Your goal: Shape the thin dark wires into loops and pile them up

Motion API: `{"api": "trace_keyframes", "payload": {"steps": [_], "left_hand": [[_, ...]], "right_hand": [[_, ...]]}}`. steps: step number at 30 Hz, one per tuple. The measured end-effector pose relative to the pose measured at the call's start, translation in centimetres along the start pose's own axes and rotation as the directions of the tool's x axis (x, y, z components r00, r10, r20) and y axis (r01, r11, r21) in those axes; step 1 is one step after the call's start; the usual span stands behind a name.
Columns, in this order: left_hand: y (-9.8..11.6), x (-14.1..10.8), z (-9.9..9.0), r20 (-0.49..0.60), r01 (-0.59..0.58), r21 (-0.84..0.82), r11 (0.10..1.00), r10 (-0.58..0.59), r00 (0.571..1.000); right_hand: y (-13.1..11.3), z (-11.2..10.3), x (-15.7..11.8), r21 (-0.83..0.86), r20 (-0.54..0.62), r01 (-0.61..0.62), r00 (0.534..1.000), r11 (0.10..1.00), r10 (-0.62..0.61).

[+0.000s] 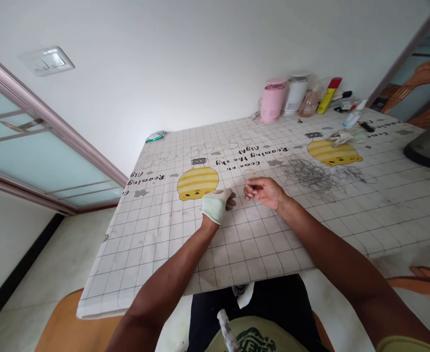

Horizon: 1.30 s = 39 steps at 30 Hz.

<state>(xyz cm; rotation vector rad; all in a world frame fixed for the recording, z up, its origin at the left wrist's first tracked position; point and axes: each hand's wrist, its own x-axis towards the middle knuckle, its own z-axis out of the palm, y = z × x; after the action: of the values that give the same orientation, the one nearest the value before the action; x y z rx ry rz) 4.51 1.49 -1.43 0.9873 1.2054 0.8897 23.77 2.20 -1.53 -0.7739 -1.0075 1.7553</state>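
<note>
On the desk [156,244] with its grid-patterned cloth, the gloved left hand [216,204] rests loosely curled while the bare right hand [264,191] pinches its fingertips together, nearer the tangle of thin wire [312,175] lying to its right.

One head-worn camera looks forward and steeply down from close above the table [259,254], its far wall [185,73] filling the upper frame.

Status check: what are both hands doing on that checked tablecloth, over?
Left hand in pale glove, flat on the cloth. Bare right hand pinched shut, contents too small to tell. Tangle of thin dark wire lies beyond, untouched.
</note>
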Motion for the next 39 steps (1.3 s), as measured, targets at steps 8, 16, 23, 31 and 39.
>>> {"api": "trace_keyframes", "payload": {"steps": [8,16,23,31,39], "left_hand": [[0.4,-0.2,0.3,0.026,0.007,0.228,0.974,-0.013,1.0],[0.0,1.7,-1.1,0.028,-0.041,0.034,0.999,0.04,0.999],[-0.6,2.3,-1.5,0.02,-0.076,0.095,0.993,0.074,0.997],[-0.5,2.0,-1.4,0.012,-0.108,0.26,0.96,0.108,0.994],[1.0,2.0,-3.2,-0.047,-0.233,0.188,0.954,0.246,0.968]], "right_hand": [[-0.2,-0.3,-0.3,-0.508,-0.064,0.099,0.986,0.856,-0.152],[-0.5,-0.3,-0.8,-0.737,-0.074,0.141,0.955,0.661,-0.286],[0.9,-0.1,-0.1,-0.779,-0.132,0.159,0.904,0.607,-0.406],[1.5,-0.5,-0.1,-0.894,0.019,0.273,0.814,0.355,-0.58],[2.0,-0.4,-0.3,-0.927,0.179,0.324,0.825,0.189,-0.536]]}}
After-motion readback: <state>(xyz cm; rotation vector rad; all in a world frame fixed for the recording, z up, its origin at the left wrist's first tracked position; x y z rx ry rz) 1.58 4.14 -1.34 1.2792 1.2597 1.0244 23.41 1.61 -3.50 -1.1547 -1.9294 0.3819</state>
